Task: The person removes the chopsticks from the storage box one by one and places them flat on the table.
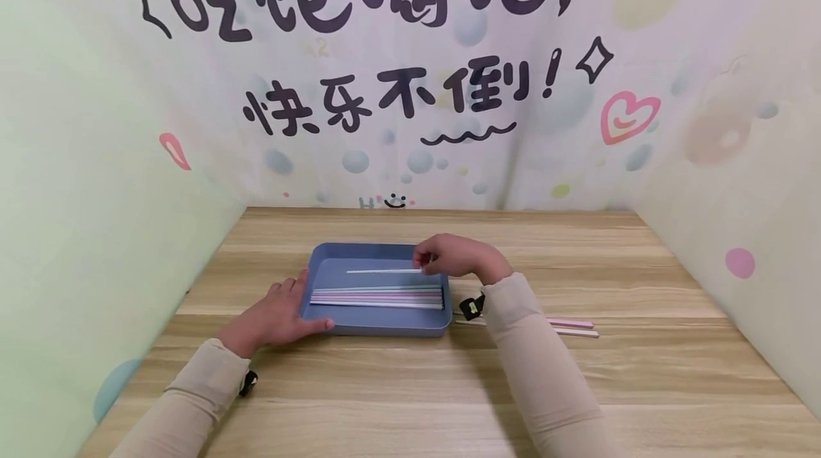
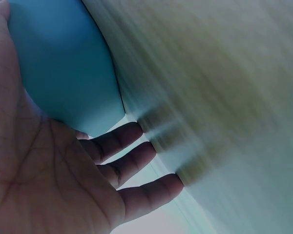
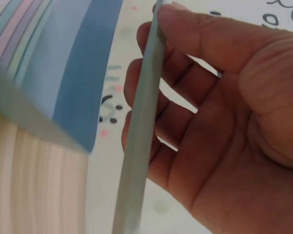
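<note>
A blue tray (image 1: pixel 385 331) lies on the table with several pastel chopsticks (image 1: pixel 378 296) side by side in it. My left hand (image 1: pixel 276 315) rests against its left front corner, the thumb along the front rim. In the left wrist view, the fingers (image 2: pixel 132 146) of that hand stretch out with their tips at the tabletop, beside the tray wall (image 2: pixel 68 63). Over the tray's back right part, my right hand (image 1: pixel 452 255) pinches a pale chopstick (image 1: pixel 385 271) between thumb and fingertips. The right wrist view shows this chopstick (image 3: pixel 141 126), pale green, running across the curled fingers.
On the wooden table (image 1: pixel 398 401), right of the tray, lie more chopsticks (image 1: pixel 577 332), pink and pale, partly hidden by the right forearm. A wall (image 1: pixel 398 123) printed with large writing closes off the back, and side walls stand at left and right.
</note>
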A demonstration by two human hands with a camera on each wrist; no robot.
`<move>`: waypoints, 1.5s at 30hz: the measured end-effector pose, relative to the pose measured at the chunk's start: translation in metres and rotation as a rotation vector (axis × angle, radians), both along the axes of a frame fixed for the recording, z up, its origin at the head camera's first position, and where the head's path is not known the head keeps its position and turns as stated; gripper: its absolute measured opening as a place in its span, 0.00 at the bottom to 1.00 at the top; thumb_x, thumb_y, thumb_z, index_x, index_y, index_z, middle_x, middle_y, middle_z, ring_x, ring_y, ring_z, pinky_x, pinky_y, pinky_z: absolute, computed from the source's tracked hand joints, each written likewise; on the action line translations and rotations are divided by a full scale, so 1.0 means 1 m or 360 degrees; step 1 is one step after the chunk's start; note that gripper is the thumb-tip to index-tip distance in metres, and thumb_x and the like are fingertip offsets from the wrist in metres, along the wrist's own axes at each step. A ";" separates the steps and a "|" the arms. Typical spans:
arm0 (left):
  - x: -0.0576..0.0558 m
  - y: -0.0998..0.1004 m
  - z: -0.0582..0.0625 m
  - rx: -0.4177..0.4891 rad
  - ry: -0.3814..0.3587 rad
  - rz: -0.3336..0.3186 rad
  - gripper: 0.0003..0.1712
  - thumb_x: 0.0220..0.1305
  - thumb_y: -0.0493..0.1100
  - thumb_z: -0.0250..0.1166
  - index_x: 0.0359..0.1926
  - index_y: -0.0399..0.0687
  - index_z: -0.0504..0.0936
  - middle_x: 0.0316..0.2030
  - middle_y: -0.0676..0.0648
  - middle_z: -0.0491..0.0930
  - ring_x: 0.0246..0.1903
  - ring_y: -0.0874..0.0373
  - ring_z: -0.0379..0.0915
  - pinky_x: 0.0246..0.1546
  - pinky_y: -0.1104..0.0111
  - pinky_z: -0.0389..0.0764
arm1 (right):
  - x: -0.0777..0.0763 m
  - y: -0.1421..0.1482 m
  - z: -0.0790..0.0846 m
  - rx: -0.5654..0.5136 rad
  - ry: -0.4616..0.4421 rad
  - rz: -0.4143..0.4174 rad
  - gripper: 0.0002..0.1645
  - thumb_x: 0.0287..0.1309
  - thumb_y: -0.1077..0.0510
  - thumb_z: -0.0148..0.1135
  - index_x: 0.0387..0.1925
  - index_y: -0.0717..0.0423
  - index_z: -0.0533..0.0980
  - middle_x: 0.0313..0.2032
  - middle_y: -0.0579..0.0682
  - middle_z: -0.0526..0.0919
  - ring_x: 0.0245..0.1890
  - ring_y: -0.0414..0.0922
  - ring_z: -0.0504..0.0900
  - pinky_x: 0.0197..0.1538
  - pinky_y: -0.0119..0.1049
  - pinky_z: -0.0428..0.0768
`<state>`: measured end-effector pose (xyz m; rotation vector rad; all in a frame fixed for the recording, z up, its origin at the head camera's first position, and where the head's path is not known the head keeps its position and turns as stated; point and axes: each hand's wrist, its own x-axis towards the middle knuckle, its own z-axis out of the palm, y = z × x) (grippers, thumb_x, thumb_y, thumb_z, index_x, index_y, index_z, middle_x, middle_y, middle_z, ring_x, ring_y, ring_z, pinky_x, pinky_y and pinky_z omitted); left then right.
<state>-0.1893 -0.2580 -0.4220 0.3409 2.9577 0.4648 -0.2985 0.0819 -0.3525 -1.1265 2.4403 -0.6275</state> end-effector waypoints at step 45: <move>0.001 0.001 0.000 0.0029 0.0051 -0.0053 0.70 0.56 0.76 0.61 0.74 0.24 0.45 0.63 0.19 0.61 0.62 0.25 0.57 0.58 0.40 0.66 | 0.024 0.175 -0.038 0.0001 -0.0065 -0.0266 0.06 0.58 0.70 0.61 0.33 0.57 0.78 0.29 0.43 0.75 0.32 0.42 0.71 0.36 0.35 0.70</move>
